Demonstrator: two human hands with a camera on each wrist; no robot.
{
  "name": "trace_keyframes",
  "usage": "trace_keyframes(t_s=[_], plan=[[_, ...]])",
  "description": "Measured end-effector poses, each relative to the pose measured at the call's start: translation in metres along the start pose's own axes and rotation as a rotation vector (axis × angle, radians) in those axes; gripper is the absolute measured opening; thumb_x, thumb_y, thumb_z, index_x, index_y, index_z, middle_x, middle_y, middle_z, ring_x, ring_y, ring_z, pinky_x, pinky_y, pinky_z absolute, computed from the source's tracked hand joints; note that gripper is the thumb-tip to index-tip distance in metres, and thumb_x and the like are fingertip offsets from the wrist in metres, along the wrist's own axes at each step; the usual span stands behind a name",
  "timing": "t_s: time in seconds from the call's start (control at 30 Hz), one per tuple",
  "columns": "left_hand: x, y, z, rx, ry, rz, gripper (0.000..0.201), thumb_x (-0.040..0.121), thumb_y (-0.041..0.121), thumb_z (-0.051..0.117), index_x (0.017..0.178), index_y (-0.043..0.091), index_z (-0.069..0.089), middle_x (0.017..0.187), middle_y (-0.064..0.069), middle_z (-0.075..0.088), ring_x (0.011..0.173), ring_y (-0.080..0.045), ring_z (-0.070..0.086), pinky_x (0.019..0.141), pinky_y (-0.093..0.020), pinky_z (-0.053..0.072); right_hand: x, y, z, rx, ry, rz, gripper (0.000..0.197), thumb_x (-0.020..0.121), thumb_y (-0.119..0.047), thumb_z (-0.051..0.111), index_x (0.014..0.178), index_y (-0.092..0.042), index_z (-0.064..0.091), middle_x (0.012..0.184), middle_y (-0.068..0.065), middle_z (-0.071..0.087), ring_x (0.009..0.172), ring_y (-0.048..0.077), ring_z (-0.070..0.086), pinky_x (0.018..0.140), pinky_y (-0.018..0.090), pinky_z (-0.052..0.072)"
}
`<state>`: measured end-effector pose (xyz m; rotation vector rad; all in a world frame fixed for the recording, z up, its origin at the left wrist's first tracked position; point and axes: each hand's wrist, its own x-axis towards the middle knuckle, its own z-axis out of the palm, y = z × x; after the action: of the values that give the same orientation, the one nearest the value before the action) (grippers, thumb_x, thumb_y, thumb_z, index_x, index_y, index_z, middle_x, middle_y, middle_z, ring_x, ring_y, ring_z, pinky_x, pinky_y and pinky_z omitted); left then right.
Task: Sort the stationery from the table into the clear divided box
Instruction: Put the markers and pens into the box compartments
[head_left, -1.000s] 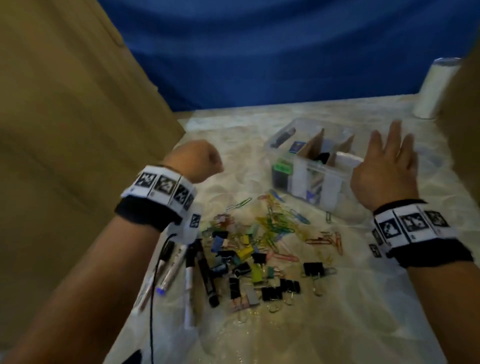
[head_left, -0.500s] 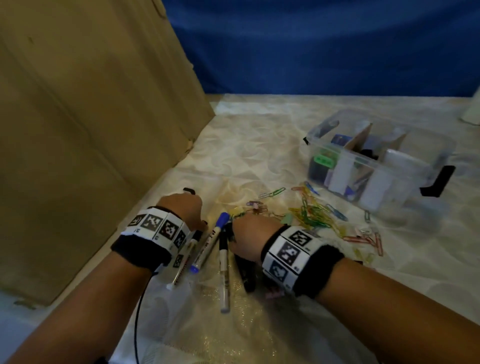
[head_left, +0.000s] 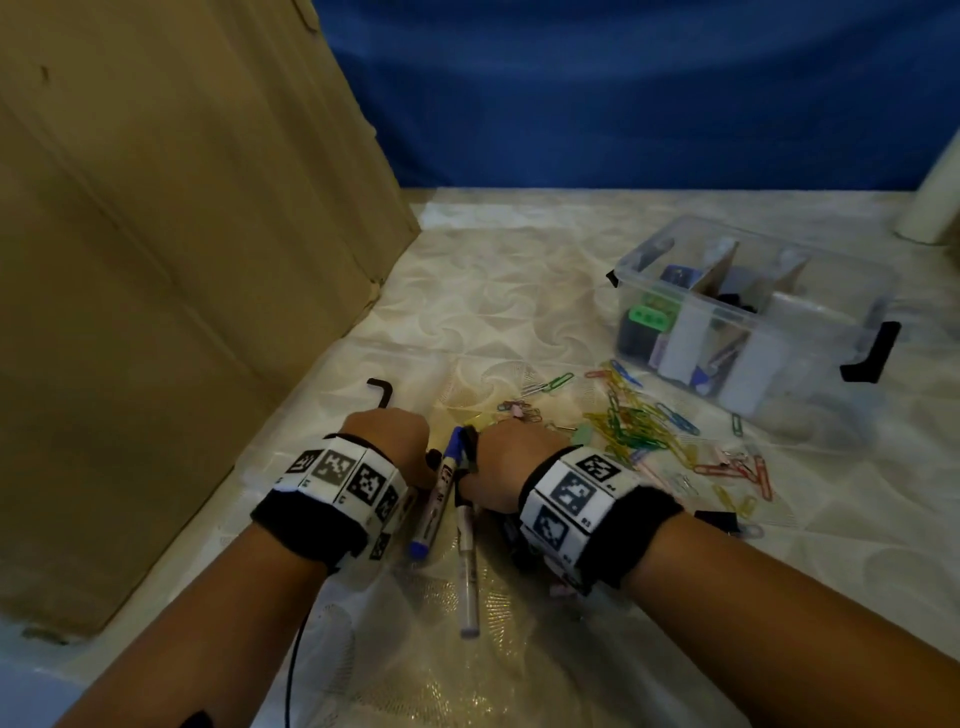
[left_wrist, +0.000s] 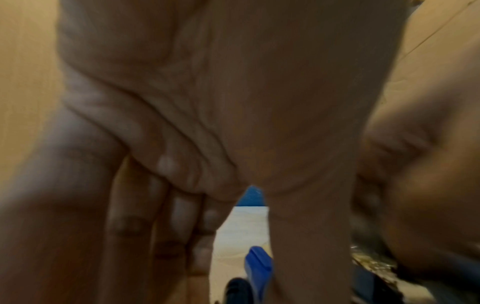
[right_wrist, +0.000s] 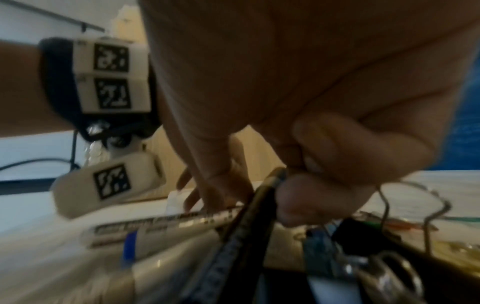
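Observation:
Both hands are down on the markers at the table's near left. My left hand (head_left: 397, 441) reaches onto the blue-capped marker (head_left: 441, 488); in the left wrist view its blue cap (left_wrist: 258, 267) sits between the fingers and thumb. My right hand (head_left: 506, 460) pinches the top of a black marker (right_wrist: 249, 222) between thumb and curled finger. A white marker (head_left: 467, 566) lies flat just below both hands. The clear divided box (head_left: 831, 332) stands at the far right, with items in its compartments.
Several coloured paper clips (head_left: 639, 421) are scattered between my hands and the box. Binder clips (right_wrist: 363, 236) lie under my right hand, one more (head_left: 722, 519) by my right wrist. A black hex key (head_left: 382, 392) lies beyond my left hand. A cardboard wall (head_left: 182, 260) stands on the left.
Both hands came down from above the table onto the markers and closed in on them. In the last half second they have hardly moved.

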<state>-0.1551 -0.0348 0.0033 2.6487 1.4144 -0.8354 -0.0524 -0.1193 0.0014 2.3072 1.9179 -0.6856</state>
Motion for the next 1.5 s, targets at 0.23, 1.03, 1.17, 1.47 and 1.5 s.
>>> trace_keyframes(t_s=[0.23, 1.03, 1.17, 1.47, 1.5], plan=[[-0.004, -0.005, -0.004, -0.164, -0.066, 0.044, 0.031, 0.091, 0.033, 0.054, 0.083, 0.005, 0.061, 0.066, -0.002, 0.051, 0.091, -0.027, 0.066, 0.084, -0.035, 0.052, -0.028, -0.015, 0.000, 0.366, 0.126, 0.139, 0.050, 0.090, -0.042, 0.045, 0.129, -0.012, 0.039, 0.120, 0.011, 0.056, 0.099, 0.030, 0.057, 0.074, 0.032, 0.042], [0.006, -0.007, 0.000, -0.545, -0.142, 0.042, 0.029, 0.087, 0.034, 0.065, 0.097, 0.006, 0.063, 0.085, -0.012, 0.071, 0.078, -0.025, 0.072, 0.079, -0.038, 0.060, -0.029, -0.012, 0.021, 0.129, -0.061, 0.209, 0.049, 0.095, -0.021, 0.042, 0.138, -0.006, 0.026, 0.126, 0.021, 0.056, 0.111, 0.038, 0.057, 0.074, 0.038, 0.040], [0.005, 0.000, -0.004, -0.386, -0.060, 0.047, 0.043, 0.087, 0.039, 0.063, 0.107, 0.001, 0.063, 0.096, -0.014, 0.070, 0.081, -0.026, 0.068, 0.080, -0.033, 0.057, -0.040, 0.006, -0.008, 0.283, -0.001, 0.146, 0.049, 0.098, -0.021, 0.037, 0.140, -0.006, 0.018, 0.115, 0.022, 0.059, 0.091, 0.033, 0.057, 0.069, 0.037, 0.045], [0.002, 0.005, -0.007, -0.303, -0.028, 0.018, 0.045, 0.085, 0.042, 0.064, 0.102, 0.001, 0.064, 0.061, 0.001, 0.051, 0.054, -0.013, 0.051, 0.050, -0.021, 0.040, -0.050, 0.104, -0.094, 0.799, 0.620, 0.184, 0.037, 0.095, -0.022, 0.047, 0.127, -0.006, 0.039, 0.109, 0.019, 0.062, 0.100, 0.034, 0.062, 0.089, 0.050, 0.051], [0.001, 0.004, -0.008, -0.301, -0.028, 0.010, 0.043, 0.086, 0.042, 0.064, 0.101, 0.002, 0.065, 0.060, 0.001, 0.052, 0.053, -0.012, 0.051, 0.051, -0.021, 0.041, -0.047, 0.120, -0.104, 0.819, 0.713, 0.226, 0.041, 0.090, -0.027, 0.051, 0.125, -0.007, 0.042, 0.111, 0.021, 0.062, 0.101, 0.036, 0.062, 0.089, 0.053, 0.051]])
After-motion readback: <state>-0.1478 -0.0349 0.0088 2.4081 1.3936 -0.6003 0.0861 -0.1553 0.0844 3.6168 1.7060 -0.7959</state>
